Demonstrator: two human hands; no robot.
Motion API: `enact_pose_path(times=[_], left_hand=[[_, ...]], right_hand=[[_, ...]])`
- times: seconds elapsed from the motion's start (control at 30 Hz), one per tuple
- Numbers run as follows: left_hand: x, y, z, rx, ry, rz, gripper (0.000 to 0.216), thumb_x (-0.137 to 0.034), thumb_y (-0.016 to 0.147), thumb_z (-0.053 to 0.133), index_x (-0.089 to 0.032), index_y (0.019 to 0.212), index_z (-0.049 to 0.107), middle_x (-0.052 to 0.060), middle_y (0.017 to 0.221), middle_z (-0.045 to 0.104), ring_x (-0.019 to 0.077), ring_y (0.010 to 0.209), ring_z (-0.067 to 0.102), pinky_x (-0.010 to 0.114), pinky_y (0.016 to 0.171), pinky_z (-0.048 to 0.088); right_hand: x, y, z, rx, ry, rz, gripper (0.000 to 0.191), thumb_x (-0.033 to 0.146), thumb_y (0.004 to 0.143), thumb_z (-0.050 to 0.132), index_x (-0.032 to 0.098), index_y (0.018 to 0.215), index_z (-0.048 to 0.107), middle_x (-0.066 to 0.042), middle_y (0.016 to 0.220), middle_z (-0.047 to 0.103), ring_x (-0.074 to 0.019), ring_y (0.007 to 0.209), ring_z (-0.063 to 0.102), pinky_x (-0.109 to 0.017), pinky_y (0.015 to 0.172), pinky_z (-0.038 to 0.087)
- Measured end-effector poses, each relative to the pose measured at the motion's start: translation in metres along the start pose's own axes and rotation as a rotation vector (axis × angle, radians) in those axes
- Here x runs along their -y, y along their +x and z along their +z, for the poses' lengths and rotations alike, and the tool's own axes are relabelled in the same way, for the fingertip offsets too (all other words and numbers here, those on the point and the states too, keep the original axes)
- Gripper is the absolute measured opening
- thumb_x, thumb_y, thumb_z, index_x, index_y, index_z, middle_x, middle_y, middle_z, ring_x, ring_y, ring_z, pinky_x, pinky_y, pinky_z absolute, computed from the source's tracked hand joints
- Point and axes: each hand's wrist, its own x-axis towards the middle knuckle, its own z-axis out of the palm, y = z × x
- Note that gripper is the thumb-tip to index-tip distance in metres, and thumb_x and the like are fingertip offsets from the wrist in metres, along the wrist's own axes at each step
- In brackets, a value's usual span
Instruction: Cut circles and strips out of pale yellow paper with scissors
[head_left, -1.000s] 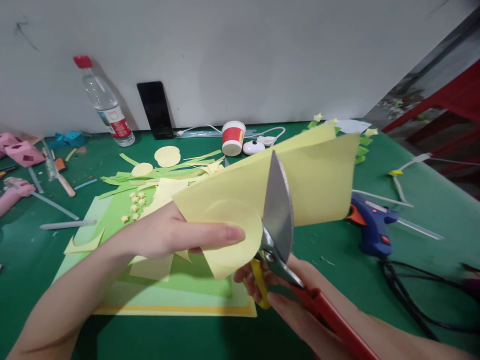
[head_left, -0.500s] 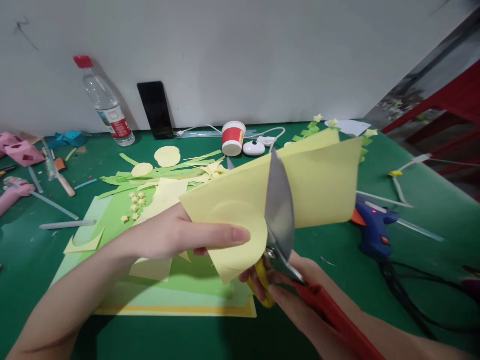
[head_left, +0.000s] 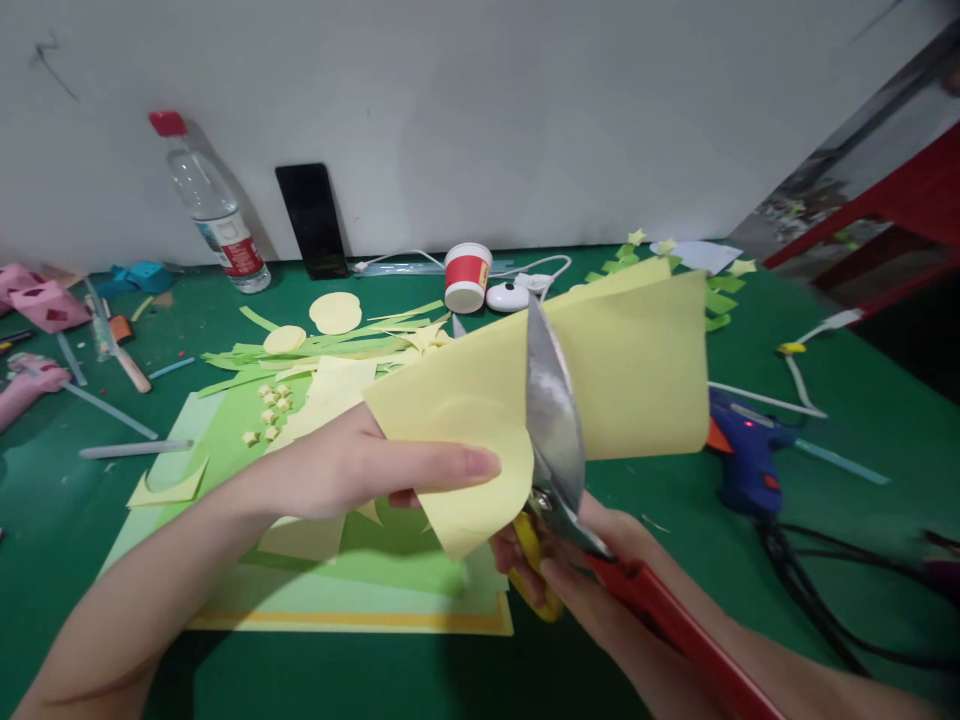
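Note:
Between thumb and fingers, my left hand (head_left: 405,465) pinches a folded sheet of yellow paper (head_left: 457,400) with a curved line on it. A rounded edge is cut beside the thumb. My right hand (head_left: 555,570) grips large scissors (head_left: 555,400) with metal blades and red and yellow handles. One blade lies in front of the paper; the other is mostly hidden behind it, and the paper sits between them. Below are stacked green sheets (head_left: 420,590) with small yellow paper stars (head_left: 270,415) and yellow offcuts (head_left: 169,487) on them.
A blue glue gun (head_left: 750,450) lies at right with its cord. Along the wall stand a water bottle (head_left: 225,230), a black phone (head_left: 311,220) and a red-and-white paper cup (head_left: 466,278). Green strips (head_left: 247,360) and yellow paper circles (head_left: 335,313) lie behind my left hand; pink paper pieces (head_left: 49,300) at far left.
The scissors have shifted slightly left against the paper, and the yellow handle has dropped a little. The paper's right end has moved slightly left. My left hand keeps its hold.

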Motion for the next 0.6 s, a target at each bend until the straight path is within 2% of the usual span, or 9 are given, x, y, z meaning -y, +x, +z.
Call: enact_pose_path(times=[0.13, 0.3, 0.5, 0.6], left_hand=[[-0.002, -0.001, 0.000, -0.034, 0.040, -0.053, 0.014, -0.031, 0.072, 0.063, -0.018, 0.072, 0.059, -0.002, 0.071, 0.055, 0.0086, 0.060, 0.046, 0.018, 0.048, 0.034], [0.012, 0.001, -0.003, -0.050, 0.022, 0.043, 0.021, -0.041, 0.070, 0.066, -0.020, 0.076, 0.064, -0.002, 0.075, 0.060, 0.0100, 0.063, 0.049, 0.018, 0.048, 0.035], [0.013, 0.002, -0.004, -0.042, 0.033, 0.077, 0.016, -0.037, 0.070, 0.066, -0.021, 0.070, 0.064, -0.004, 0.064, 0.056, 0.0085, 0.054, 0.045, 0.016, 0.043, 0.033], [0.008, 0.001, -0.004, -0.022, 0.032, 0.079, 0.015, -0.034, 0.071, 0.066, -0.020, 0.067, 0.063, -0.004, 0.059, 0.052, 0.0073, 0.051, 0.044, 0.015, 0.041, 0.031]], right_hand=[[-0.005, -0.002, 0.001, 0.038, 0.100, 0.082, 0.036, 0.050, 0.084, 0.041, 0.021, 0.071, 0.058, -0.005, 0.066, 0.059, -0.0178, 0.063, 0.060, -0.030, 0.063, 0.053], [-0.002, -0.002, 0.000, 0.055, 0.047, 0.087, 0.041, 0.049, 0.086, 0.033, 0.021, 0.065, 0.053, -0.004, 0.062, 0.055, -0.0160, 0.057, 0.056, -0.028, 0.055, 0.050], [-0.013, -0.004, -0.004, 0.035, -0.041, 0.036, 0.018, 0.038, 0.081, 0.049, 0.022, 0.079, 0.056, -0.004, 0.071, 0.061, -0.0174, 0.064, 0.059, -0.028, 0.058, 0.051], [-0.019, -0.006, -0.007, 0.047, -0.045, 0.022, 0.011, 0.031, 0.081, 0.050, 0.022, 0.083, 0.056, -0.004, 0.070, 0.059, -0.0172, 0.063, 0.059, -0.029, 0.059, 0.051]])
